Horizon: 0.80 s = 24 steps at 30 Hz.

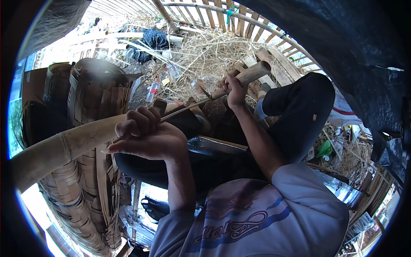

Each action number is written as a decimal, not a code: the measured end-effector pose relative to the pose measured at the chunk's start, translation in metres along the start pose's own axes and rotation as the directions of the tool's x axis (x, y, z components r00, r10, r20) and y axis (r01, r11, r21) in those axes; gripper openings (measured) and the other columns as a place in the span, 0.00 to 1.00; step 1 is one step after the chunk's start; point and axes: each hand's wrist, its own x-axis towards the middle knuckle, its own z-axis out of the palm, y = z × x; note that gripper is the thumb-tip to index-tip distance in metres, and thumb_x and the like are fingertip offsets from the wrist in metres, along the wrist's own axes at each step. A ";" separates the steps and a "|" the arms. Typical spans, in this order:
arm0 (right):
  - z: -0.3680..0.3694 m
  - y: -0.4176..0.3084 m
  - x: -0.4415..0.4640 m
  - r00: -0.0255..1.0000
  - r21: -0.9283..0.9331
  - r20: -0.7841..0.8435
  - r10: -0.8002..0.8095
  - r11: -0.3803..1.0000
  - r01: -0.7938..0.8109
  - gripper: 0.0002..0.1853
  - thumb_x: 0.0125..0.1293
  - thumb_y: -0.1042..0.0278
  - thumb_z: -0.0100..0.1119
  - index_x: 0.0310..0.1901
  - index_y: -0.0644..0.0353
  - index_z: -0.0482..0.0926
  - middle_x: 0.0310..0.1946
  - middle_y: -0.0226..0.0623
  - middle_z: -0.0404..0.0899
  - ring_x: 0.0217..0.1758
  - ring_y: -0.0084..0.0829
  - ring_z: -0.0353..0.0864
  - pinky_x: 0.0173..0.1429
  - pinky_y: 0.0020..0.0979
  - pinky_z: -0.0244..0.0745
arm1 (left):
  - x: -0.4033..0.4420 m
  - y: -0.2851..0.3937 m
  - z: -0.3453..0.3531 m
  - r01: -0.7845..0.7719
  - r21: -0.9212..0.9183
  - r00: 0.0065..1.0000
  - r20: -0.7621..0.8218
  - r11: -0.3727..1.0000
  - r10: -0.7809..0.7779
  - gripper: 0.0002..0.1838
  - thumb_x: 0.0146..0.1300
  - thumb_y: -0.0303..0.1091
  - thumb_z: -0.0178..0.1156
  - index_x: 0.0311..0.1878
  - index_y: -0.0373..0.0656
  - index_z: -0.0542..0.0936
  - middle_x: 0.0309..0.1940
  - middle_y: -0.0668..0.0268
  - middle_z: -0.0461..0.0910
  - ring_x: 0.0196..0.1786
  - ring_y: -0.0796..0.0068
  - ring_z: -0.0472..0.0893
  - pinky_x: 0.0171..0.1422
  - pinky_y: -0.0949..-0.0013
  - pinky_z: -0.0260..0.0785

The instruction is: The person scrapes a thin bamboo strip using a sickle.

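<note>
My right hand [235,91] is closed around the thick wooden handle [256,73] of what looks like a knife. A short dark blade-like tip [204,91] shows past the narrow end of the handle. From there a thin bamboo strip [185,109] runs down to my left hand [143,135], whose curled fingers grip it, palm turned up. Right behind the left hand lies a thick bamboo pole [68,143], which reaches to the left edge; I cannot tell whether the hand touches it. Where blade and strip meet is too small to make out.
Woven bamboo baskets [96,92] stand at the left. Straw and shavings [214,51] cover the ground ahead, with a plastic bottle [152,90] and dark netting [155,38] among them. A slatted bamboo fence [239,19] curves behind. Dark sheeting [364,51] hangs at the right.
</note>
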 end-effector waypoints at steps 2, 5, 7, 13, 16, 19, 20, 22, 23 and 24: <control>0.007 -0.011 -0.005 0.999 0.008 0.037 -0.002 1.000 0.002 0.11 0.62 0.70 0.48 0.22 0.57 0.63 0.15 0.29 0.61 0.18 0.22 0.63 0.27 0.28 0.63 | -0.002 0.000 -0.002 -0.005 0.019 1.000 0.026 1.000 0.005 0.30 0.64 0.67 0.26 0.21 0.50 0.55 0.13 0.75 0.46 0.17 0.84 0.46 0.20 0.77 0.39; -0.015 0.030 -0.001 0.994 0.108 0.049 -0.095 0.990 0.090 0.08 0.58 0.75 0.55 0.24 0.60 0.67 0.15 0.30 0.68 0.14 0.20 0.66 0.19 0.22 0.61 | -0.002 0.001 -0.001 -0.013 0.097 1.000 0.012 0.995 0.012 0.30 0.63 0.68 0.26 0.20 0.50 0.54 0.13 0.75 0.46 0.17 0.84 0.46 0.20 0.77 0.40; -0.038 0.052 0.002 0.999 -0.314 -0.028 -0.041 0.949 0.030 0.09 0.57 0.72 0.57 0.23 0.59 0.68 0.12 0.29 0.68 0.13 0.19 0.66 0.18 0.23 0.60 | -0.002 0.000 0.000 0.013 0.075 1.000 0.020 0.997 -0.015 0.30 0.63 0.68 0.27 0.21 0.51 0.53 0.13 0.75 0.46 0.17 0.83 0.46 0.21 0.76 0.40; -0.031 0.022 0.016 0.990 -0.108 -0.140 0.011 0.994 -0.027 0.09 0.58 0.70 0.56 0.25 0.58 0.66 0.16 0.29 0.65 0.14 0.20 0.64 0.22 0.23 0.62 | -0.003 0.002 0.002 -0.011 0.099 1.000 0.025 0.995 0.008 0.30 0.63 0.68 0.27 0.21 0.51 0.52 0.14 0.75 0.46 0.17 0.83 0.46 0.21 0.76 0.41; -0.006 0.006 0.001 1.000 -0.071 0.021 -0.017 0.997 0.019 0.10 0.58 0.69 0.57 0.25 0.58 0.66 0.15 0.28 0.65 0.15 0.21 0.65 0.22 0.25 0.63 | -0.002 0.001 -0.001 -0.005 0.062 1.000 0.017 0.998 0.004 0.30 0.63 0.68 0.27 0.21 0.51 0.53 0.13 0.75 0.46 0.17 0.83 0.45 0.21 0.76 0.41; -0.044 0.055 0.001 0.998 -0.487 0.063 0.020 0.873 0.014 0.10 0.53 0.67 0.60 0.21 0.63 0.73 0.15 0.34 0.73 0.17 0.22 0.73 0.23 0.27 0.66 | -0.003 0.000 0.000 0.005 0.042 1.000 0.013 0.999 -0.005 0.29 0.63 0.67 0.29 0.21 0.51 0.53 0.14 0.75 0.46 0.18 0.83 0.46 0.21 0.76 0.40; -0.060 0.066 -0.001 0.993 -0.659 0.113 -0.019 0.747 0.089 0.11 0.52 0.66 0.61 0.21 0.64 0.74 0.15 0.35 0.74 0.18 0.22 0.75 0.23 0.27 0.66 | -0.003 -0.002 0.002 -0.002 0.026 1.000 0.024 1.000 0.002 0.29 0.63 0.67 0.29 0.21 0.51 0.53 0.14 0.75 0.46 0.18 0.83 0.46 0.21 0.76 0.40; -0.088 0.082 -0.002 0.984 -0.788 0.165 -0.060 0.592 0.169 0.12 0.51 0.64 0.61 0.20 0.64 0.75 0.16 0.35 0.75 0.19 0.22 0.76 0.23 0.28 0.66 | -0.004 -0.002 0.000 -0.010 0.042 0.995 0.099 0.999 0.006 0.29 0.64 0.66 0.30 0.21 0.50 0.53 0.14 0.75 0.46 0.18 0.83 0.46 0.21 0.76 0.39; -0.098 0.088 -0.002 0.999 -0.709 0.019 0.031 0.706 -0.008 0.12 0.53 0.64 0.60 0.19 0.62 0.74 0.14 0.32 0.73 0.16 0.20 0.73 0.20 0.27 0.64 | -0.004 0.000 -0.001 -0.016 0.043 0.994 0.107 0.999 0.011 0.29 0.64 0.66 0.30 0.21 0.50 0.53 0.14 0.75 0.46 0.18 0.83 0.46 0.21 0.76 0.39; -0.096 0.087 -0.003 0.983 -0.594 -0.110 0.144 0.784 -0.181 0.14 0.56 0.64 0.59 0.17 0.59 0.73 0.12 0.29 0.72 0.13 0.18 0.70 0.18 0.25 0.62 | -0.004 0.001 -0.003 -0.008 0.031 0.995 0.099 0.999 0.005 0.29 0.63 0.66 0.31 0.21 0.50 0.53 0.15 0.75 0.46 0.18 0.83 0.46 0.21 0.76 0.39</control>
